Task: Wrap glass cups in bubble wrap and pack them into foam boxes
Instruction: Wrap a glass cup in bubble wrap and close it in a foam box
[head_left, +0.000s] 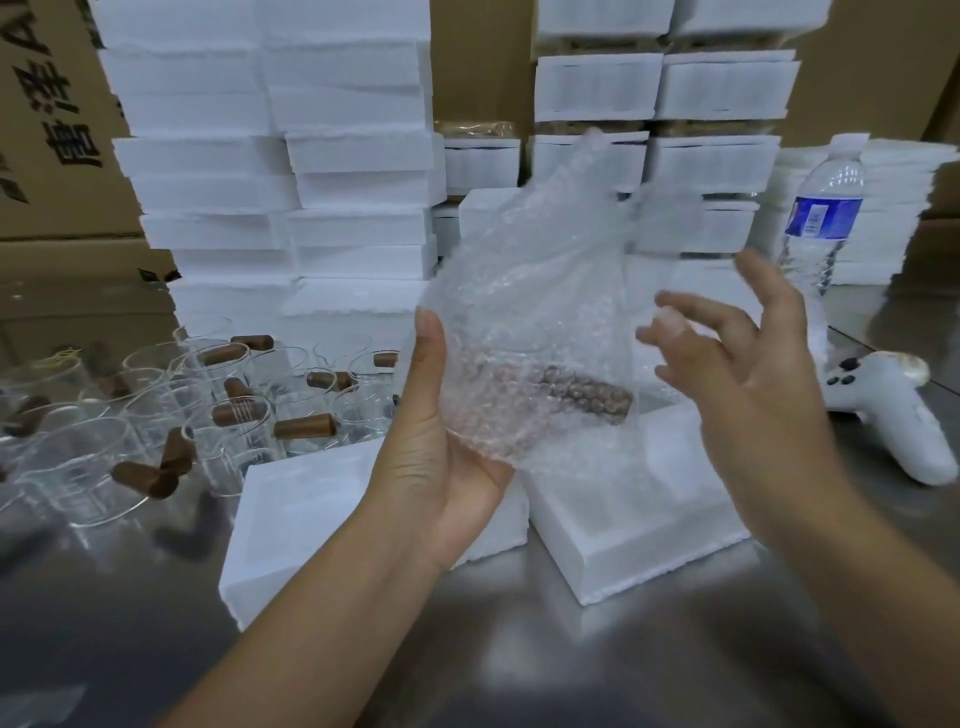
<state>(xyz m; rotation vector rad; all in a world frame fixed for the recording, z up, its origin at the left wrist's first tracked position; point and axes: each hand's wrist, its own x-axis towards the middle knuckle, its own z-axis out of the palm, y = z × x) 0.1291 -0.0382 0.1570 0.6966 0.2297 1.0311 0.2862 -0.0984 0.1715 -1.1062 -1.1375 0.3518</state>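
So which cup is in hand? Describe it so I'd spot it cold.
In front of the stacked white foam boxes, mid-frame, the left hand holds one cup above the table. Unlike the bare cups at left, it sits inside bubble wrap, brown handle pointing right.

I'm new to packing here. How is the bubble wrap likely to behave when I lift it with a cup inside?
Probably floppy: the bubble wrap rises crumpled and uneven above the left hand. Likely bottom-heavy, since the cup sits low in it, against the palm. The sheet itself looks thin and light, so support it from under the cup.
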